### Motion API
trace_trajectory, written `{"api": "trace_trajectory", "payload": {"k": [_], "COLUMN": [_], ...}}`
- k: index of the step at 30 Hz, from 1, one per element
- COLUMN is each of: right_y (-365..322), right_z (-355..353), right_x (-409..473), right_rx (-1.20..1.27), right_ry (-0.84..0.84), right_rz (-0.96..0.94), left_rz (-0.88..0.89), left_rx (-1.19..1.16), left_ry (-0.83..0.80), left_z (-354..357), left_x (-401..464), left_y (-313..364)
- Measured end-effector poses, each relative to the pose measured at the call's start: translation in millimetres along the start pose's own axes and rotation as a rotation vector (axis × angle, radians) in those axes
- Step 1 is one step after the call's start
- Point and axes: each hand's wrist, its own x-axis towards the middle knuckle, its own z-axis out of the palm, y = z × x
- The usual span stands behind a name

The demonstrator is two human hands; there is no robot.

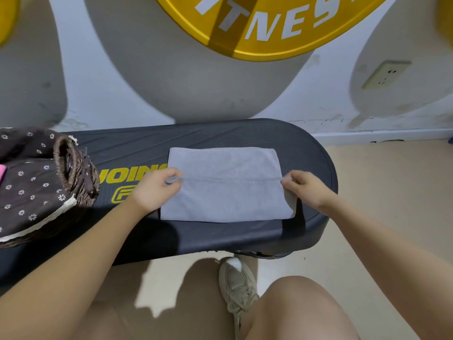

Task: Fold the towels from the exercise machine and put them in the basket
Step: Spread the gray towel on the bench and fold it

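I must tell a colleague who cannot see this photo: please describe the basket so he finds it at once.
Start at the dark exercise machine platform below the wall. At its left end sits the basket, dark brown wicker. Unlike the plain grey towel beside it, it has a brown cloth liner printed with small white flowers.

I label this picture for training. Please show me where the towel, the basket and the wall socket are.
towel (228, 202): head view, near flap of the grey cloth.
basket (73, 165): head view, woven right rim.
socket (386, 74): head view, middle of its plate, on the wall.
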Motion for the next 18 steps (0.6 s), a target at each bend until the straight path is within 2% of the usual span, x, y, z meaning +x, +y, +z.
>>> {"api": "trace_trajectory", "payload": {"k": [2, 7, 12, 18], "right_y": [-6, -11, -7, 2], "right_z": [-1, 1, 4, 5], "right_x": [18, 61, 88, 93], "right_rx": [-0.001, -0.129, -0.160, -0.243], "right_ry": [0.131, 0.239, 0.265, 0.156], "right_rz": [-0.050, -0.091, -0.095, -0.273], "left_rz": [-0.061, -0.231, -0.252, -0.245], "left_rx": [-0.116, -0.434, -0.387, -0.125], "left_ry": [0.091, 0.188, 0.333, 0.443], "left_z": [3, 15, 23, 31], "left_x": [17, 52, 80, 86], "left_y": [-2, -16, -19, -13]}}
